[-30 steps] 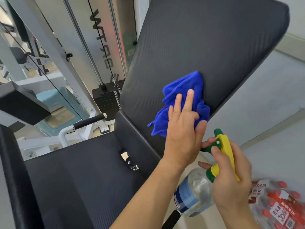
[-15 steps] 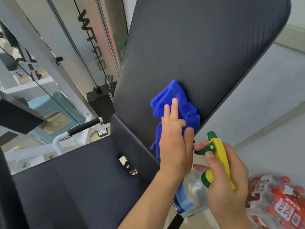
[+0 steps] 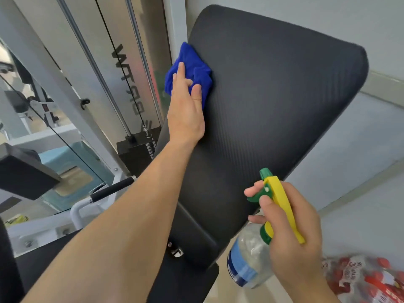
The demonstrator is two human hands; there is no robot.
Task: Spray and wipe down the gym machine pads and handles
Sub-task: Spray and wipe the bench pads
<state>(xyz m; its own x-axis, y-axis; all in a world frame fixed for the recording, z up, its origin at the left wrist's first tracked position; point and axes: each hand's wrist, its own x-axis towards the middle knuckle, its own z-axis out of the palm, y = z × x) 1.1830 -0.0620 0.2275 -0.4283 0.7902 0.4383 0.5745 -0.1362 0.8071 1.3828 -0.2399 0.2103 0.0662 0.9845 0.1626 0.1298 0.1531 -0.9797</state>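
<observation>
The big black pad (image 3: 273, 106) stands tilted, right under the left fingers (image 3: 180, 69). The seat (image 3: 188, 281) lies far below those fingers. The left hand (image 3: 185, 110) reaches out, its fingers mostly straight, pressing flat near the pad's top left edge. The right hand (image 3: 293, 232) has its fingers curled tight round the neck of the bottle (image 3: 247, 259), with one fingertip on the green trigger (image 3: 254, 196). The blue cloth (image 3: 196, 68) is bunched between the left fingers and the pad. A black handle (image 3: 113, 189) sticks out well below and left of the left fingers
</observation>
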